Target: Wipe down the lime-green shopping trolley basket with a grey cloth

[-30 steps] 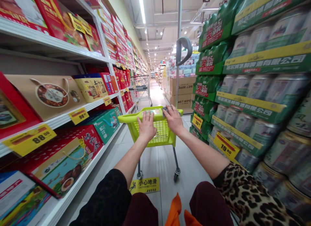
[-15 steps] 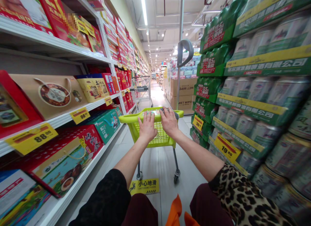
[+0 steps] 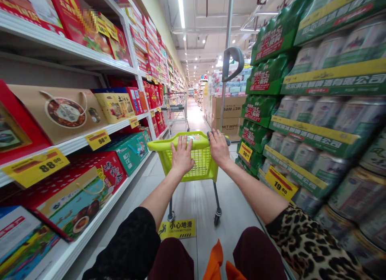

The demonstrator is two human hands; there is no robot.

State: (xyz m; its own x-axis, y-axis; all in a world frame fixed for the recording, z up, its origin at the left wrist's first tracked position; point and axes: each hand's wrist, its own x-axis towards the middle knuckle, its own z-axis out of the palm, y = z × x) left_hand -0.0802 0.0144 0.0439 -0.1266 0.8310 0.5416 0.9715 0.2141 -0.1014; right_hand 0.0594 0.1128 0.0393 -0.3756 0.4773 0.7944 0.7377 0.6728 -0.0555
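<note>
A small lime-green shopping cart (image 3: pixel 196 173) on grey legs stands in front of me. My left hand (image 3: pixel 182 155) lies over the near rim, fingers curling across it and thumb to the left. At the rim's right end, my right hand (image 3: pixel 218 147) grips the corner beside a dark grey piece, which it partly covers. The two hands are apart, with a stretch of green rim between them. A tall grey pole with a grey loop handle (image 3: pixel 232 64) rises behind the right corner. The inside of the basket is mostly hidden.
Shelves (image 3: pixel 75 149) of boxed goods line the left. Stacked beer cans (image 3: pixel 319 111) and green packs (image 3: pixel 261 79) form the right side. A yellow wet-floor sticker (image 3: pixel 177 229) is on the floor. Ahead are a wire trolley (image 3: pixel 176 109) and wet-wipe cartons (image 3: pixel 227 111).
My right hand has slid right along the rim to the corner, widening the gap from my left hand. The left hand keeps its place, and the cart has hardly moved.
</note>
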